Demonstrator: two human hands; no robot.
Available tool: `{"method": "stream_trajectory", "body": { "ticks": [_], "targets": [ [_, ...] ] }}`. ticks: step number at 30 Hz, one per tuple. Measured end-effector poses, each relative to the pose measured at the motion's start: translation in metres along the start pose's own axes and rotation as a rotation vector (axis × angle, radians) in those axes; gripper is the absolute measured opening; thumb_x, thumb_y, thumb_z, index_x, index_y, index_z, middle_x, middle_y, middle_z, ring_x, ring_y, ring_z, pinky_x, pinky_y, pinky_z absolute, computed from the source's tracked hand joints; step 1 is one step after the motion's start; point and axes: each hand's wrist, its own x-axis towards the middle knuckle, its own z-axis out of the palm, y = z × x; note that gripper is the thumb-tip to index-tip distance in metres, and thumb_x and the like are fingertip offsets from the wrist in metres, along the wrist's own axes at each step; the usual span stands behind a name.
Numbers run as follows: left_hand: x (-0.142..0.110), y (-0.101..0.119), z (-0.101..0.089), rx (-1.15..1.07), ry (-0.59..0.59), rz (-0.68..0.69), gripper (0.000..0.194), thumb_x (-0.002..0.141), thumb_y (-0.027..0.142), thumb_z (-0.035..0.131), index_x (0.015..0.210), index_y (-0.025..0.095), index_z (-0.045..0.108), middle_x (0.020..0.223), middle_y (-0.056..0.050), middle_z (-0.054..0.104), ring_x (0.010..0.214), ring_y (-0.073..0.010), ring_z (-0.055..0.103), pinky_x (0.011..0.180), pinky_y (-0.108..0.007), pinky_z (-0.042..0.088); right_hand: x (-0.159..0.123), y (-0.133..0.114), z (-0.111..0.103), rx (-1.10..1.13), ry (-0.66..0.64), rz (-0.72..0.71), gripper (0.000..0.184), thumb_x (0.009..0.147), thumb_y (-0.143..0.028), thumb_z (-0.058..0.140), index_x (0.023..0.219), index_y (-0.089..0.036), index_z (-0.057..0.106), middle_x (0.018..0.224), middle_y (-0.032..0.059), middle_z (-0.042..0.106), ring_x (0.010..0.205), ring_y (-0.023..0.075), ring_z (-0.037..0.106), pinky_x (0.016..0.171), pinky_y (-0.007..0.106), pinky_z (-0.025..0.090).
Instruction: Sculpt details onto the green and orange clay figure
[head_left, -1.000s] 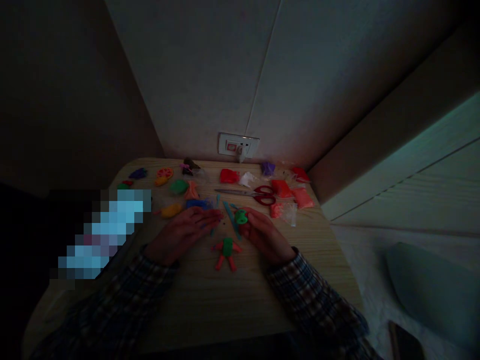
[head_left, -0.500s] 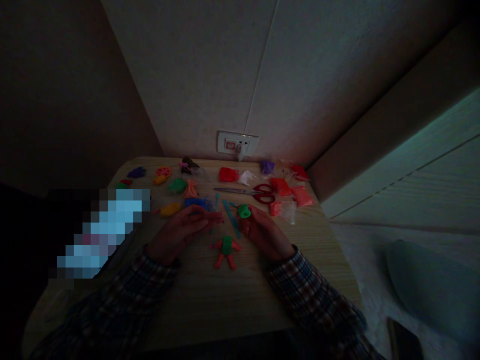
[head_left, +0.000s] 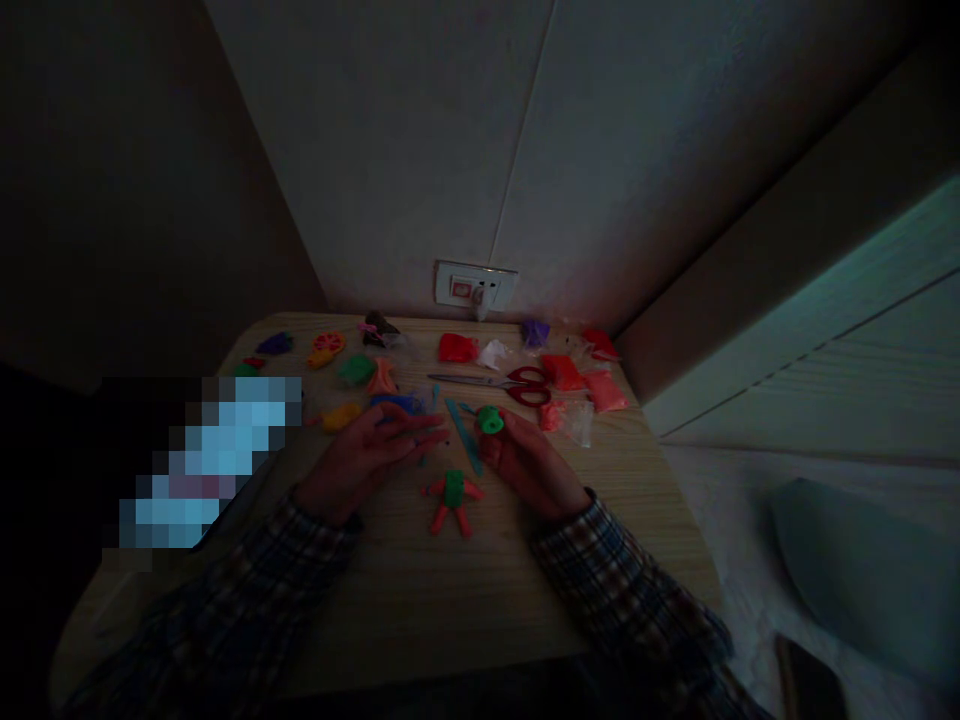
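In dim light my right hand (head_left: pixel 525 465) pinches a small green clay lump (head_left: pixel 490 419) just above a wooden table (head_left: pixel 480 590). My left hand (head_left: pixel 367 455) lies low on the table with its fingers stretched toward a thin blue clay strip (head_left: pixel 463 435); whether it holds anything is hard to see. Between my hands, nearer to me, lies a small clay figure (head_left: pixel 452 500) with a green body and red limbs. Both arms wear plaid sleeves.
Red-handled scissors (head_left: pixel 510 385) lie behind my hands. Coloured clay pieces and small plastic bags of clay (head_left: pixel 592 385) are scattered along the table's far side. A wall socket (head_left: pixel 475 286) sits above the far edge. A blurred bright patch is at the left.
My right hand has raised the green lump slightly and moved it a little away from me. My left hand has barely shifted.
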Motion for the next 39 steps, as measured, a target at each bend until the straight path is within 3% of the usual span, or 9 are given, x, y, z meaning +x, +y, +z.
{"method": "stream_trajectory", "body": {
  "ticks": [5,12,15,19,22,27,30,33,39],
  "targets": [
    [-0.001,0.004,0.008,0.104,0.104,-0.027,0.032,0.065,0.01,0.081,0.081,0.019,0.055,0.09,-0.002,0.078,0.091,-0.0224,0.074,0.08,-0.029,0.058,0.0,0.001,-0.002,-0.014,-0.012,-0.01,0.024,0.07,-0.034,0.082,0.081,-0.018,0.069,0.076,-0.0013,0.058,0.062,0.0094,0.046,0.06,0.022,0.042],
    [-0.002,0.007,0.014,0.24,0.197,-0.071,0.027,0.063,0.02,0.083,0.078,0.019,0.06,0.062,0.003,0.073,0.057,-0.0146,0.071,0.052,-0.019,0.054,0.0,0.0,-0.001,-0.02,-0.002,-0.009,0.026,0.067,-0.035,0.084,0.08,-0.018,0.068,0.074,-0.0019,0.057,0.062,0.0096,0.045,0.059,0.021,0.043],
    [-0.001,0.004,0.011,0.279,0.169,-0.027,0.027,0.062,0.029,0.083,0.073,0.018,0.061,0.057,0.003,0.07,0.046,-0.0112,0.063,0.044,-0.019,0.048,0.0,0.0,-0.001,-0.024,0.01,-0.001,0.025,0.067,-0.035,0.084,0.08,-0.018,0.07,0.075,-0.0013,0.058,0.063,0.01,0.046,0.059,0.021,0.044],
    [0.001,0.0,0.006,0.381,0.134,0.067,0.029,0.071,0.044,0.076,0.07,0.018,0.062,0.045,0.007,0.052,0.035,-0.0054,0.04,0.035,-0.018,0.027,0.0,0.001,-0.002,-0.031,0.008,0.002,0.025,0.07,-0.036,0.082,0.082,-0.018,0.069,0.077,-0.0009,0.058,0.064,0.01,0.048,0.061,0.021,0.044],
    [0.001,-0.002,0.005,0.46,0.145,0.133,0.033,0.078,0.049,0.068,0.069,0.018,0.063,0.044,0.008,0.039,0.038,-0.0061,0.032,0.037,-0.019,0.019,0.0,0.001,-0.002,-0.045,0.003,-0.007,0.023,0.072,-0.036,0.08,0.08,-0.019,0.067,0.077,-0.001,0.057,0.064,0.0106,0.047,0.06,0.022,0.044],
    [0.002,-0.003,0.007,0.425,0.115,0.122,0.024,0.079,0.044,0.068,0.077,0.02,0.064,0.052,0.007,0.041,0.043,-0.0081,0.034,0.04,-0.021,0.023,-0.002,-0.001,0.001,0.019,-0.011,0.035,0.025,0.072,-0.037,0.081,0.08,-0.018,0.067,0.079,-0.0005,0.061,0.062,0.0091,0.046,0.061,0.02,0.045],
    [0.003,-0.003,0.008,0.434,0.107,0.138,0.017,0.074,0.035,0.073,0.079,0.021,0.065,0.06,0.006,0.051,0.05,-0.0094,0.044,0.046,-0.021,0.034,-0.003,-0.002,0.001,0.061,-0.029,0.059,0.025,0.071,-0.037,0.082,0.081,-0.019,0.067,0.082,-0.0006,0.064,0.064,0.0091,0.05,0.063,0.02,0.047],
    [0.004,-0.003,0.007,0.472,0.111,0.17,0.016,0.066,0.024,0.078,0.077,0.021,0.066,0.074,0.003,0.063,0.07,-0.0139,0.057,0.064,-0.024,0.047,-0.004,-0.003,0.0,0.071,-0.048,0.07,0.026,0.071,-0.037,0.082,0.084,-0.02,0.067,0.086,-0.0005,0.067,0.072,0.0096,0.057,0.07,0.021,0.05],
    [0.001,0.0,0.01,0.502,0.092,0.195,0.013,0.067,0.025,0.077,0.075,0.02,0.068,0.079,-0.002,0.069,0.08,-0.0202,0.063,0.078,-0.031,0.052,-0.005,-0.003,0.0,0.054,-0.018,0.074,0.033,0.07,-0.035,0.083,0.096,-0.021,0.068,0.09,-0.0002,0.071,0.078,0.0101,0.065,0.074,0.02,0.053]
  ]
}}
